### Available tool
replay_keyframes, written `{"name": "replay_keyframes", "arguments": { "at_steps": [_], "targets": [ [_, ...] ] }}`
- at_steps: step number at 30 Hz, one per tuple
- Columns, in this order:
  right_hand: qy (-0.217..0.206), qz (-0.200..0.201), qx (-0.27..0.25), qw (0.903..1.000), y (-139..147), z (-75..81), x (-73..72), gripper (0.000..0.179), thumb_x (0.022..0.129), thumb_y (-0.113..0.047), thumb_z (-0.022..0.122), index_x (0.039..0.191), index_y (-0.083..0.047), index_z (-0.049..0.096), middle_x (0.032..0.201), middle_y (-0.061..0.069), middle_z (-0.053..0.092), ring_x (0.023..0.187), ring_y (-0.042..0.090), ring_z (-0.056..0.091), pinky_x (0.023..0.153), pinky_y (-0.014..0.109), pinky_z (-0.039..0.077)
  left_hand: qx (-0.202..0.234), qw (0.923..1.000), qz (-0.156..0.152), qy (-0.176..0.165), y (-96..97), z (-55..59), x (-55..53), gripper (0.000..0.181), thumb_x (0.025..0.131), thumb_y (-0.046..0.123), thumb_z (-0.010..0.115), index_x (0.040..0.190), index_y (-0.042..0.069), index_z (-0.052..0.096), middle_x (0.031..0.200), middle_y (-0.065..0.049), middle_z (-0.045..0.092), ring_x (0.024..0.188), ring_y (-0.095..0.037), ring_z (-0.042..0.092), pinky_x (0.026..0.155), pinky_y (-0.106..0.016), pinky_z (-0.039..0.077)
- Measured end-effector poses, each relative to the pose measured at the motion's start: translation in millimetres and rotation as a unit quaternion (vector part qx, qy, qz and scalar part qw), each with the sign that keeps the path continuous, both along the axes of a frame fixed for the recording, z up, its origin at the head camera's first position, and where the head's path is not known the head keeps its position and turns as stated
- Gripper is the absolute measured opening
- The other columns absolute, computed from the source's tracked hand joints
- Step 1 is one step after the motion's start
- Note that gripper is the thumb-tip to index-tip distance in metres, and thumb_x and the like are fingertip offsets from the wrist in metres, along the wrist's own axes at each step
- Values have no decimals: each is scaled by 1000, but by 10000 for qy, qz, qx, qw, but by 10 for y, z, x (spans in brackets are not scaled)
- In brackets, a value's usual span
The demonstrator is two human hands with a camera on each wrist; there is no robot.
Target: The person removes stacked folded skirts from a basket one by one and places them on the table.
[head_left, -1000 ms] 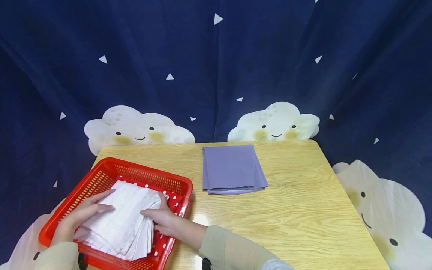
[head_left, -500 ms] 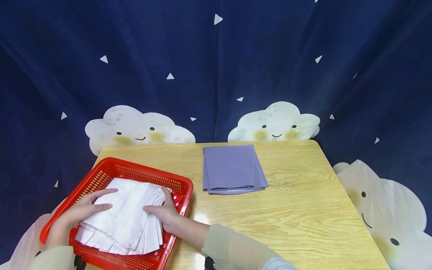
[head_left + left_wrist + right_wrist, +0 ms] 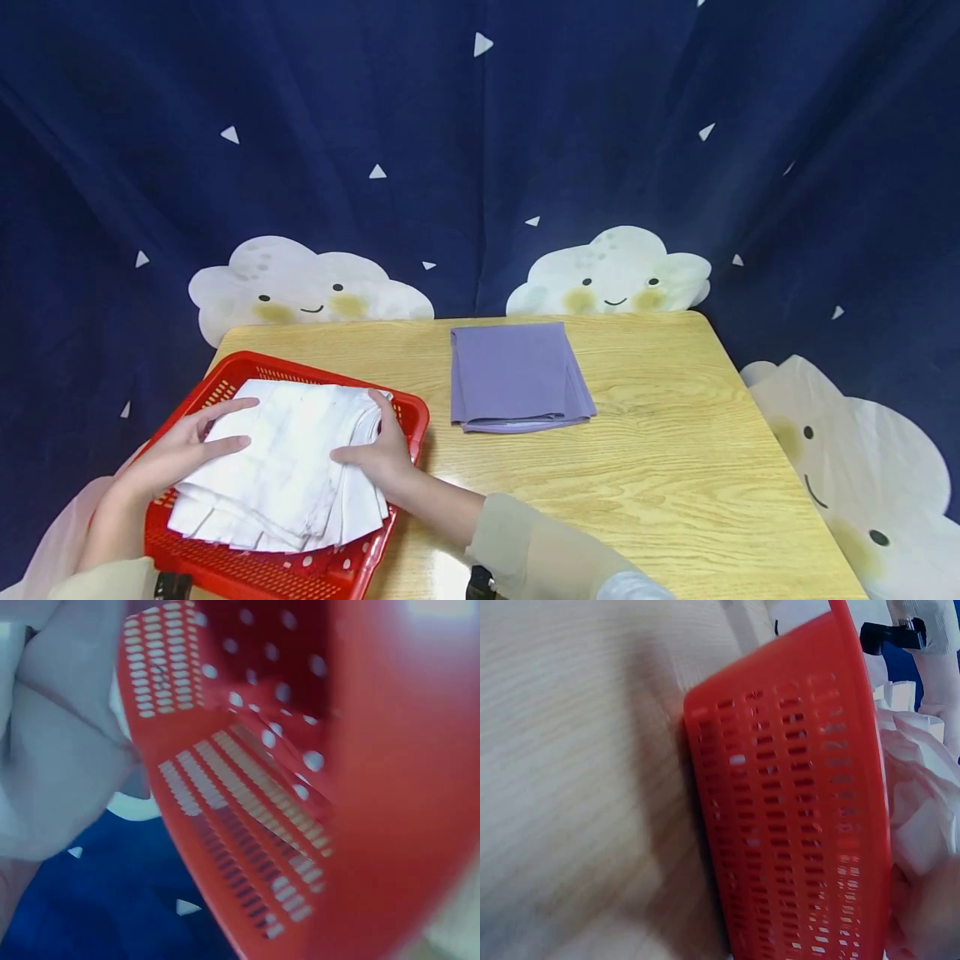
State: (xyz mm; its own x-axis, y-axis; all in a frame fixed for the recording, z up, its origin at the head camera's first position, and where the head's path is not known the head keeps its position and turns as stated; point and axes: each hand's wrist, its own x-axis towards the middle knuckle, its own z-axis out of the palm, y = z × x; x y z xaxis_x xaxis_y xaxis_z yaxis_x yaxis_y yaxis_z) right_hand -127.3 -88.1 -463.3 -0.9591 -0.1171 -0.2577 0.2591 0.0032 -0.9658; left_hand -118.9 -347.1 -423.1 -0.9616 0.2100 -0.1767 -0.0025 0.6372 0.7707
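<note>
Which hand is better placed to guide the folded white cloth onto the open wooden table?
Probably the right hand: it grips the cloth nearest the open table; the left hand holds the farther side.

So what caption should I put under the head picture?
Fingers grip folded white cloth over a red basket, purple cloth beside it.

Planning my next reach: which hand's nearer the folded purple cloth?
Right. The right hand is below-left of the folded purple cloth in the head view; the left hand, farther left.
</note>
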Motion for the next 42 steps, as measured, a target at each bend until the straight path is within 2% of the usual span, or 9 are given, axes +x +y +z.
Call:
{"name": "replay_keyframes", "arguments": {
  "at_steps": [4,6,10,14,17,21,24,30,42],
  "targets": [
    [166,129,-41,9998,138,40,-73,88,60,3,79,133,-27,40,131,0,43,116,17,41,93,33,41,128,9999,12,20,108,83,-33,57,88,23,60,135,0,39,136,-28,34,116,-24,37,91,-49,40],
    [298,198,-96,9993,217,69,-113,88,60,4,78,134,-27,41,132,1,42,116,18,41,93,32,40,178,9998,19,41,167,123,-50,58,88,24,60,136,0,38,137,-28,32,118,-38,31,90,-62,33],
    [521,352,12,9980,386,155,-175,87,61,3,77,134,-28,40,133,5,42,117,20,41,94,34,39,231,9997,99,71,289,189,-79,60,88,24,60,138,1,36,139,-28,30,123,-43,27,91,-65,30],
    [665,453,288,9963,557,241,-237,86,63,-1,77,135,-29,39,136,7,40,119,21,40,94,35,38,351,9991,83,221,427,240,-118,61,87,23,62,138,2,36,139,-25,32,126,-43,25,94,-64,29],
    [734,483,130,9960,679,275,-302,86,64,2,76,135,-27,38,133,9,42,116,23,43,93,36,40,339,9986,59,401,543,270,-157,60,87,23,62,138,3,37,139,-23,35,127,-41,27,96,-55,36],
    [841,434,-81,9955,833,295,-386,85,63,8,74,135,-20,39,130,12,43,116,24,43,96,37,39,387,9977,75,544,694,277,-218,59,87,25,62,137,5,39,137,-21,38,122,-37,34,85,-29,48],
    [823,356,-40,9960,938,306,-431,85,62,9,73,135,-19,40,135,12,39,120,23,38,98,37,36,598,9966,94,558,799,260,-266,58,87,24,62,137,6,40,135,-21,40,114,-29,41,75,-21,49],
    [724,230,76,9971,1157,390,-489,85,63,10,73,136,-17,39,139,15,35,128,25,32,100,39,35,897,9950,154,422,1028,271,-352,58,87,21,62,139,9,39,130,-20,44,95,-20,52,69,-23,52],
    [821,48,264,9963,1648,447,-665,87,62,15,71,136,-19,40,131,10,45,112,23,46,93,35,42,1432,9888,406,142,1554,265,-537,57,87,17,62,139,14,39,129,-19,45,90,-27,55,68,-23,52]
  ]
}}
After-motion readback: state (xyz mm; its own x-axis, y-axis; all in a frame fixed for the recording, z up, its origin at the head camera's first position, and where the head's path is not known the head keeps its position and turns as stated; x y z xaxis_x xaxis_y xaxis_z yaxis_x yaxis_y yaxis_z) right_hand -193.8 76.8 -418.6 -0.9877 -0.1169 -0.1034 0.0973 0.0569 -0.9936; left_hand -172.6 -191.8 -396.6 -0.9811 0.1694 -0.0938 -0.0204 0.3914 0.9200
